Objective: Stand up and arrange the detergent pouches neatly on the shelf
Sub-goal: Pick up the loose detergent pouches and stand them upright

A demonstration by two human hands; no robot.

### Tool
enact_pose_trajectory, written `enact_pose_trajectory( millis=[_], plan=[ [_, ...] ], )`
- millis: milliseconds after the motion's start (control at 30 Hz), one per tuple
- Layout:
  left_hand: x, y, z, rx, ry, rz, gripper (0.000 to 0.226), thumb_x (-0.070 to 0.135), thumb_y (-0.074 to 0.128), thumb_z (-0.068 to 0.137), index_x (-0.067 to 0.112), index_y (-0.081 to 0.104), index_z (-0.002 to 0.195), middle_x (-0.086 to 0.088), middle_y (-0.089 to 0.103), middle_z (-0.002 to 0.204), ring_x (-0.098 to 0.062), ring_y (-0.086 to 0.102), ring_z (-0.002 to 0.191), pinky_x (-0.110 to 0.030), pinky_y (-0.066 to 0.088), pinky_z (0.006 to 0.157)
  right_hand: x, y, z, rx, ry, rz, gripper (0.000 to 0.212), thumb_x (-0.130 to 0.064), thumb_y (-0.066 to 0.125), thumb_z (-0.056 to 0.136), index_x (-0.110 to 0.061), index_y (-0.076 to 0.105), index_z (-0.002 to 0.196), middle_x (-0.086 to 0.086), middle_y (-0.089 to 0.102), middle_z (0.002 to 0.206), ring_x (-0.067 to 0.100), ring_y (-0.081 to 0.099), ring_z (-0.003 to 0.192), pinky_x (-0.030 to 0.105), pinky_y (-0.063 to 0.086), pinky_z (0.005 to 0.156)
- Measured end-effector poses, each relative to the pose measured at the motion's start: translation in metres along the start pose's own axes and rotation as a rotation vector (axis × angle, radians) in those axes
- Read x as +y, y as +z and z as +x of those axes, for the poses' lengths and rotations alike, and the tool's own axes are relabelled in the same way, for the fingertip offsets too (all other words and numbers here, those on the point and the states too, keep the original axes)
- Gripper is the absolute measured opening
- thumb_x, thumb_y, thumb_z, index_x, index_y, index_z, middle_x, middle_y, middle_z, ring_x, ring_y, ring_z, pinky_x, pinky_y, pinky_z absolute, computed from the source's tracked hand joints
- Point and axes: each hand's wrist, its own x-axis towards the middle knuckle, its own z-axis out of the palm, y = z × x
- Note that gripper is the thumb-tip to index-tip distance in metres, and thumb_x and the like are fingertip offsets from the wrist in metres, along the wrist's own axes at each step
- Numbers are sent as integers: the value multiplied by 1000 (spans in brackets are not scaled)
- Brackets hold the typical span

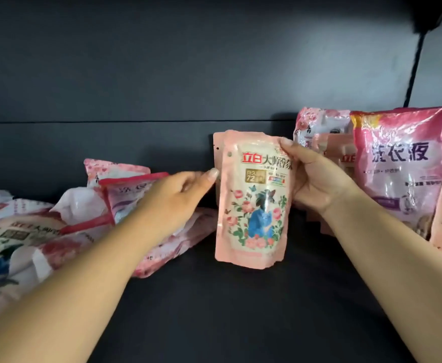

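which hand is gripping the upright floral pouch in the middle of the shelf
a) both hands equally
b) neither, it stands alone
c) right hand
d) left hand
c: the right hand has its thumb across the front and its fingers behind the right edge of the floral pouch, while the left hand only brushes the pouch's left edge with a fingertip.

centre: held pouch (252, 203) upright between left hand (178, 197) and right hand (316, 179); left: toppled pouches (57, 226) on shelf (240, 310); right: standing pouches (397, 166)
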Motion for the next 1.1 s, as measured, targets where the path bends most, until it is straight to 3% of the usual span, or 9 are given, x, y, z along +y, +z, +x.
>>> enact_pose_trajectory(
  millis=[100,200,300,400,600,700,833,967,1100],
  plan=[
    [8,8,-7,-161,-45,-313,48,69,43,54,40,61,88,25,65,82,2,61,91,-22,46,84,1,5,0,73,-63,32,19,-14,64,68,-8,65,86,3,71,67,12,69,59,27,58,58],
    [3,10,-2,-238,-149,-542,65,53,62,49,28,59,109,2,70,97,-16,68,91,-33,57,77,4,10,1,196,-85,81,3,-9,62,82,-7,64,81,4,70,63,13,68,56,28,58,53],
    [-4,7,-1,-498,-219,-434,75,34,74,55,36,43,123,0,69,107,-18,67,96,-42,54,84,9,13,3,300,-89,155,7,-7,61,86,-6,62,79,4,69,59,13,67,51,29,58,52],
    [-9,12,-10,-671,-272,-420,84,4,75,68,47,29,124,3,71,101,-16,69,91,-32,58,63,21,11,5,362,-70,27,7,-7,58,88,-8,61,83,3,69,60,13,67,51,29,57,51],
    [0,9,-1,-248,-263,-707,93,-2,69,61,49,32,130,-13,66,104,-18,70,65,-28,53,44,17,14,2,196,-40,-195,39,-27,54,92,-30,40,128,3,71,102,19,70,78,38,56,68],
    [4,-3,6,62,-229,-903,72,-2,62,71,41,42,126,-12,70,90,-17,69,61,-26,54,46,12,21,-6,35,-105,-382,81,-35,60,86,-50,5,143,-6,63,118,20,68,94,45,58,71],
    [2,-2,7,312,-261,-985,36,6,58,84,31,56,110,7,71,62,-7,66,56,-20,52,44,19,23,-11,-81,-175,-558,97,-34,67,80,-54,-5,141,-8,63,116,19,65,100,46,53,89],
    [6,1,1,326,-205,-970,21,9,54,88,26,63,98,5,72,68,-10,69,60,-20,51,44,38,29,-18,-262,-119,-854,115,-47,82,57,-45,7,145,-17,49,133,7,50,121,35,40,106],
    [12,0,-6,153,-103,-906,23,23,56,81,19,65,102,-1,74,83,-16,71,68,-21,53,49,34,36,-21,-181,-188,-1010,111,-53,76,61,-35,10,148,-17,40,136,6,41,128,22,31,108]
  ],
)
